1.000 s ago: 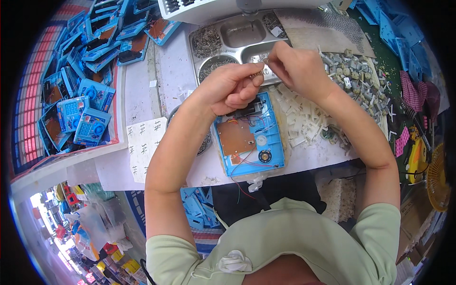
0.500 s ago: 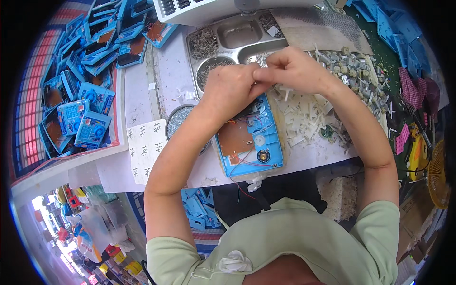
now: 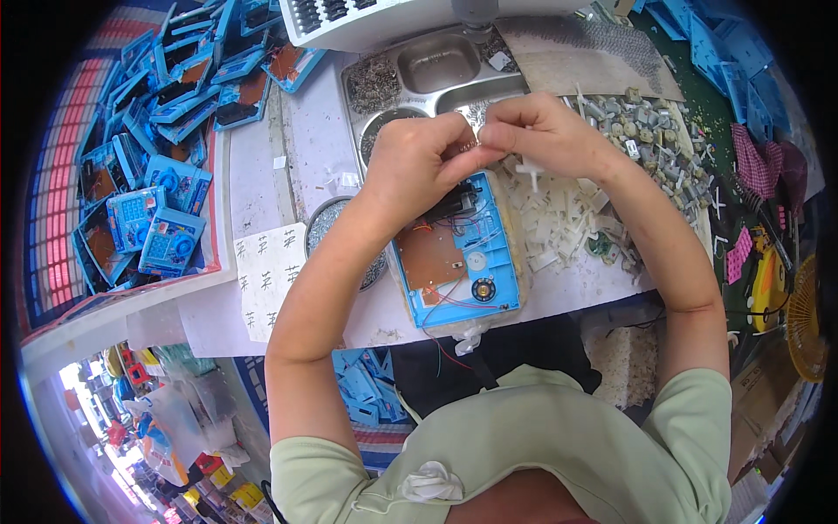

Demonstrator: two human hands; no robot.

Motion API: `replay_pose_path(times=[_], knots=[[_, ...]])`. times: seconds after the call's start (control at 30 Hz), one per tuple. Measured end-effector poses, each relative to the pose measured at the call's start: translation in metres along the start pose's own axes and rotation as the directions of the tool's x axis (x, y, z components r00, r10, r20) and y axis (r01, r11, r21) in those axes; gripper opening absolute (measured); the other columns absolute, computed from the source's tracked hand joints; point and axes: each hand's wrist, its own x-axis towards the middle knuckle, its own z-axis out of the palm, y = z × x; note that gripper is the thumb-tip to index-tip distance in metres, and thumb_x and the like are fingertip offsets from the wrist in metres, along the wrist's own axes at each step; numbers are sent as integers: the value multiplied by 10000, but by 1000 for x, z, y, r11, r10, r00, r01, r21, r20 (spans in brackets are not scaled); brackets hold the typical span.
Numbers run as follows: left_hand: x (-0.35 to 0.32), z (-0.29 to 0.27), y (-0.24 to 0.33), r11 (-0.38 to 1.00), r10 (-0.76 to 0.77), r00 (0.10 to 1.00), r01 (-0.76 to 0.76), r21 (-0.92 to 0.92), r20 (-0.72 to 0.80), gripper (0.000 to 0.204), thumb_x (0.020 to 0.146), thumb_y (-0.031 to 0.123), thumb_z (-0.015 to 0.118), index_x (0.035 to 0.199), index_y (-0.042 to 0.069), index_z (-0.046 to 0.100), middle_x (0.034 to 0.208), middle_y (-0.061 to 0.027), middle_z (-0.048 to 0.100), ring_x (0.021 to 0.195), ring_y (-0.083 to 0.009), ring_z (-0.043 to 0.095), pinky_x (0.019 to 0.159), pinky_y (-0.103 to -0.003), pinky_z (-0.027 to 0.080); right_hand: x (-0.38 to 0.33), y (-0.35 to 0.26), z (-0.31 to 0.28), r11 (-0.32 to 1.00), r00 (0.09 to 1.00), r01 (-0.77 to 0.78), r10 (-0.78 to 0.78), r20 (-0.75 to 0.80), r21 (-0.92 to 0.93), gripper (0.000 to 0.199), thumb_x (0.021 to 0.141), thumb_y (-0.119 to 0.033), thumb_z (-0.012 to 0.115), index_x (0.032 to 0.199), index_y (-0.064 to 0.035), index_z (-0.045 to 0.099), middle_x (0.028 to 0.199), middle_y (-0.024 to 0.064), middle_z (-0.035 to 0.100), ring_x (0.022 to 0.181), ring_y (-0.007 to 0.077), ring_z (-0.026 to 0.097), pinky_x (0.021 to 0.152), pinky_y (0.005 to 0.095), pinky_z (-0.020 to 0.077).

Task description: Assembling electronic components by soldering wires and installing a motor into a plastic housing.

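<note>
My left hand [image 3: 417,162] and my right hand [image 3: 548,138] meet above the upper end of an open blue plastic casing [image 3: 497,275]. The left hand's thumb and forefinger pinch a tiny shiny metal piece, perhaps a small spring [image 3: 472,145]. Closed fingers of my right hand hold a white T-shaped plastic piece [image 3: 532,173], which pokes out below them. Inside the casing are a brown circuit board [image 3: 429,259], thin red and dark wires and a round speaker [image 3: 483,289]. My hands partly hide the casing's top end.
A steel compartment tray [image 3: 408,98] with small metal parts stands beyond my hands. A round bowl of screws [image 3: 374,272] sits left. White plastic pieces [image 3: 559,223] and grey motor-like parts [image 3: 663,166] heap up right. Blue casings [image 3: 175,223] pile at far left.
My hands have drawn slightly apart and tilted, so the shiny piece between the fingertips now shows. The white plastic piece stands out more below my right hand. The casing stays put.
</note>
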Motion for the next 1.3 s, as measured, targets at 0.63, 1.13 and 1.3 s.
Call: replay_pose_path(times=[0.63, 1.13, 1.3], knots=[[-3, 6, 7, 310, -379, 807, 571, -760, 452, 550, 1013, 455, 501, 600, 91, 491, 458, 6, 424, 372, -61, 329, 370, -220, 241, -9, -15, 1, 979, 979, 200, -201, -25, -32, 225, 992, -231, 533, 941, -36, 632, 709, 10, 582, 611, 139, 543, 587, 287, 437], [26, 12, -15, 502, -514, 665, 746, -438, 542, 550, 979, 491, 508, 681, 43, 620, 474, -72, 506, 384, -166, 440, 413, -295, 349, -6, 8, -11, 573, 891, 96, -414, -186, -814, 215, 890, -167, 649, 1088, -83, 656, 828, 146, 685, 738, 333, 671, 645, 400, 525], [50, 19, -30, 907, -383, 888, 308, 287, 255, 448, 841, 466, 679, 967, 38, 726, 825, -188, 708, 831, -347, 695, 757, -452, 530, -9, 13, -16, 472, 990, -107, -33, -139, -875, 269, 897, -262, 634, 1094, -81, 663, 790, 168, 682, 746, 365, 665, 668, 455, 517]])
